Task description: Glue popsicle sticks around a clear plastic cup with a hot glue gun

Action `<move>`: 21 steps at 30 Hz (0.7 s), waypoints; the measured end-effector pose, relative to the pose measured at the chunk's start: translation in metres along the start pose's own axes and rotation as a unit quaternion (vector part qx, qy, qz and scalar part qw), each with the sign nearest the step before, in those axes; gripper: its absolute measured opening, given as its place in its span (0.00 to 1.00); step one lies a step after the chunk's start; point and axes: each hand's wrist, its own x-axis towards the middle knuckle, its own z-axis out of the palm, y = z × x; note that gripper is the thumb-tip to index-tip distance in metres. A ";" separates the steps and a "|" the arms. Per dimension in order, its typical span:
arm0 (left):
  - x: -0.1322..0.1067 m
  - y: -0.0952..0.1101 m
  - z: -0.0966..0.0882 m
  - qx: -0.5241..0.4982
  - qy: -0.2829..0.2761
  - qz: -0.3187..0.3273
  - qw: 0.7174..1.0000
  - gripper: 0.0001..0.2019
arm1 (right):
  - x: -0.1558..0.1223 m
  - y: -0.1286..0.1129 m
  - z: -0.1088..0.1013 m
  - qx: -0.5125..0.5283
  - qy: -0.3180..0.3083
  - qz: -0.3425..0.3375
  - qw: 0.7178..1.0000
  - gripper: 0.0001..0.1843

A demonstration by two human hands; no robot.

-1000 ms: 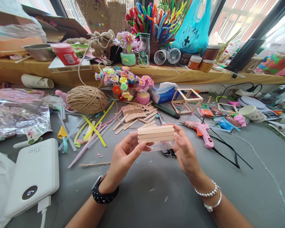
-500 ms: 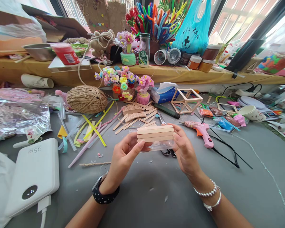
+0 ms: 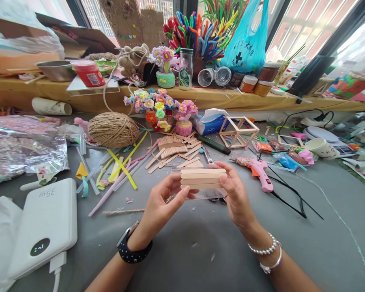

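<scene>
Several pale wooden craft sticks (image 3: 203, 179) lie side by side on a clear plastic sheet (image 3: 202, 194), held up between my two hands above the table. My left hand (image 3: 167, 198) grips the left end, its thumb along the lower edge. At the right end my right hand (image 3: 237, 192) pinches with its thumb over the sticks and fingers behind. Behind them, a pair of scissors (image 3: 209, 156) lies partly hidden, its handles peeking out below the sheet. Loose craft sticks (image 3: 172, 148) are piled just beyond my hands.
To the right rests a pink glue gun (image 3: 263, 174) with its black cable. An open wooden stick frame (image 3: 239, 132) stands behind. A twine ball (image 3: 114, 129), yellow pipe cleaners (image 3: 123, 168) and a white power bank (image 3: 48, 227) are on the left.
The craft sticks and sheet have shifted slightly right within my hands, and more of the sheet shows at the left. My right thumb now lies over the sticks' right end.
</scene>
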 end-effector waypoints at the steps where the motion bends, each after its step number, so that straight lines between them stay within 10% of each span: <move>1: 0.000 0.000 0.000 0.001 0.007 -0.001 1.000 0.11 | 0.000 0.000 0.000 0.001 0.000 -0.002 1.000 0.19; 21: 0.001 -0.002 0.000 0.050 0.055 -0.013 0.997 0.15 | -0.001 0.000 0.002 -0.025 -0.030 -0.043 0.998 0.20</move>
